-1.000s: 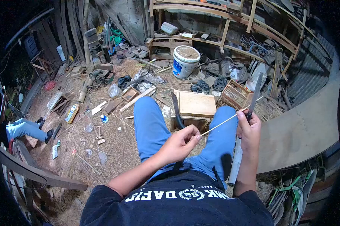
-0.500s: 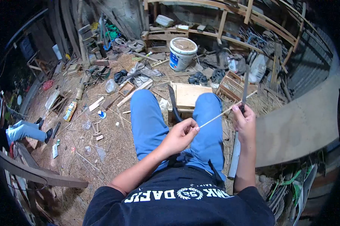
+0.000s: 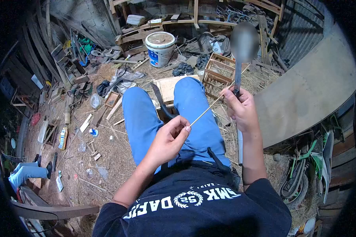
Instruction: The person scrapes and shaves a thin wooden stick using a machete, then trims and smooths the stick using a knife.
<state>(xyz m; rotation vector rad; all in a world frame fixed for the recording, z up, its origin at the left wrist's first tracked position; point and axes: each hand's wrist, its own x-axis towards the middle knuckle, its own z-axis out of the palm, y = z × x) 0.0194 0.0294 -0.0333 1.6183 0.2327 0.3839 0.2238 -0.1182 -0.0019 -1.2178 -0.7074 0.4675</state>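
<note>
Between the thumb and fingers of my left hand [image 3: 170,139] is one end of a thin bamboo stick [image 3: 208,109]. It slants up and away across my right thigh to my right hand [image 3: 242,107]. That hand is closed round the dark handle of a knife [image 3: 238,73], whose blade points up and away. The stick passes by my right thumb, close to the base of the blade. Between my knees, a curved blade with a dark handle [image 3: 159,97] leans by a pale wooden board [image 3: 168,87].
A white bucket [image 3: 159,55] stands ahead, near a wooden crate [image 3: 218,72]. A large curved sheet [image 3: 304,94] rises on my right, beside a bicycle [image 3: 298,183]. Another person's legs [image 3: 26,173] show at far left. Shavings and wood scraps litter the ground [image 3: 118,158].
The view has swung to the right, so the bucket and crate appear further left. Both hands keep hold of the stick and knife, with the knife still pointing up.
</note>
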